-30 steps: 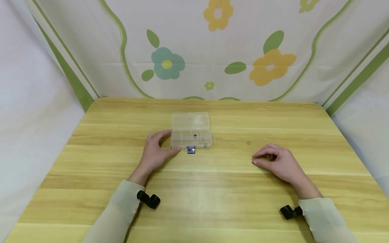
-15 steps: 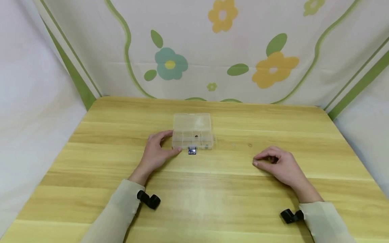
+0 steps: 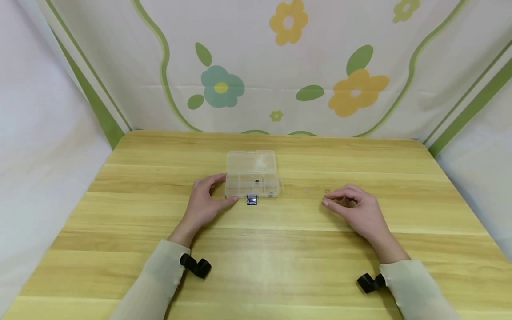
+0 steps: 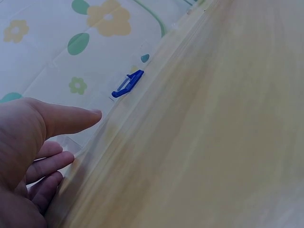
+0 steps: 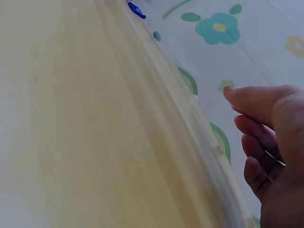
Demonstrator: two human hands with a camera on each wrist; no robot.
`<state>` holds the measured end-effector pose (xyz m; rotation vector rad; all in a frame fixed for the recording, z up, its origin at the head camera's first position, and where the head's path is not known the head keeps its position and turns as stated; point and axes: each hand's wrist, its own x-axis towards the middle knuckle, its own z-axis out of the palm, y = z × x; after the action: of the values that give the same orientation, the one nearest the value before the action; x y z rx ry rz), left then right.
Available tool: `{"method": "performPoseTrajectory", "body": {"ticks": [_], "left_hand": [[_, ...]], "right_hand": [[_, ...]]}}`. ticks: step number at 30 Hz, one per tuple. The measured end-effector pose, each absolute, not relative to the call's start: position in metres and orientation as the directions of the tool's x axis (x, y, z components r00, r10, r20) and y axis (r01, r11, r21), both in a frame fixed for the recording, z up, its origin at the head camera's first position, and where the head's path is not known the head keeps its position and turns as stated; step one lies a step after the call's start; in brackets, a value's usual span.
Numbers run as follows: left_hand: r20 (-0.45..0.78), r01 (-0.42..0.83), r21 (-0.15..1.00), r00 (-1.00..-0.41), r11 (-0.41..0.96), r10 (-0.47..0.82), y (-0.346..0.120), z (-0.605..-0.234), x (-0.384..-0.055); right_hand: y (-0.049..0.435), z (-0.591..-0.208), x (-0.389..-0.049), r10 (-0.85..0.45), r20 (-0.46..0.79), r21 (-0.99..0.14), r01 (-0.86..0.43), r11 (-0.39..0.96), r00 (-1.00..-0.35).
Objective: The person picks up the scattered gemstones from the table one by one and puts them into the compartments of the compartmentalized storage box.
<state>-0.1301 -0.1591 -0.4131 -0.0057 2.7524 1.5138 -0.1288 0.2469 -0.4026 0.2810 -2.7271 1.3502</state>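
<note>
A clear plastic compartment box [image 3: 251, 162] stands on the table with its lid raised and a blue latch [image 3: 251, 200] at the front. My left hand [image 3: 203, 202] grips its left end, thumb at the front corner and fingers at the back. Inside the box lie a dark bead [image 3: 257, 181] and a teal bead [image 5: 156, 35]. My right hand [image 3: 355, 209] is to the right of the box, thumb and forefinger together, pinching a tiny bead-like piece that the fingertips mostly hide. Beside these fingertips, a brownish bead [image 5: 218, 150] and a clear bead [image 5: 194, 99] rest on the table.
The wooden table [image 3: 256, 266] reaches back to a white curtain [image 3: 256, 53] printed with flowers. A tiny dark speck [image 3: 276, 229] is on the tabletop in front of the box. Black wrist cameras are strapped to both sleeves.
My right hand has moved left and away from me, toward the loose beads, fingertips still pinched. The left hand keeps its place at the box.
</note>
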Motion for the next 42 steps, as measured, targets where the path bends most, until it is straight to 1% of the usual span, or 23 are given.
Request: {"method": "performPoseTrajectory", "body": {"ticks": [9,20,26,34,38,42], "left_hand": [[0.007,0.005,0.827,-1.0,0.562,-0.001,-0.161,-0.413,-0.132],[0.01,0.005,0.836,-1.0,0.549,-0.006,-0.157,-0.411,-0.132],[0.018,0.009,0.838,-1.0,0.545,-0.01,-0.156,-0.412,-0.132],[0.013,0.001,0.837,-1.0,0.547,-0.017,-0.153,-0.411,-0.13],[0.023,0.009,0.836,-1.0,0.549,-0.018,-0.151,-0.412,-0.131],[0.031,0.021,0.837,-0.999,0.547,-0.008,-0.149,-0.413,-0.131]], "right_hand": [[0.203,-0.402,-0.145,-0.14,0.188,-0.813,-0.234,0.534,-0.972],[0.154,-0.397,-0.16,-0.217,0.195,-0.836,-0.277,0.474,-0.957],[0.136,-0.395,-0.165,-0.241,0.187,-0.849,-0.28,0.448,-0.952],[0.115,-0.396,-0.171,-0.283,0.216,-0.863,-0.318,0.392,-0.934],[0.105,-0.396,-0.173,-0.301,0.239,-0.854,-0.347,0.387,-0.923],[0.099,-0.396,-0.173,-0.312,0.224,-0.851,-0.342,0.398,-0.923]]}}
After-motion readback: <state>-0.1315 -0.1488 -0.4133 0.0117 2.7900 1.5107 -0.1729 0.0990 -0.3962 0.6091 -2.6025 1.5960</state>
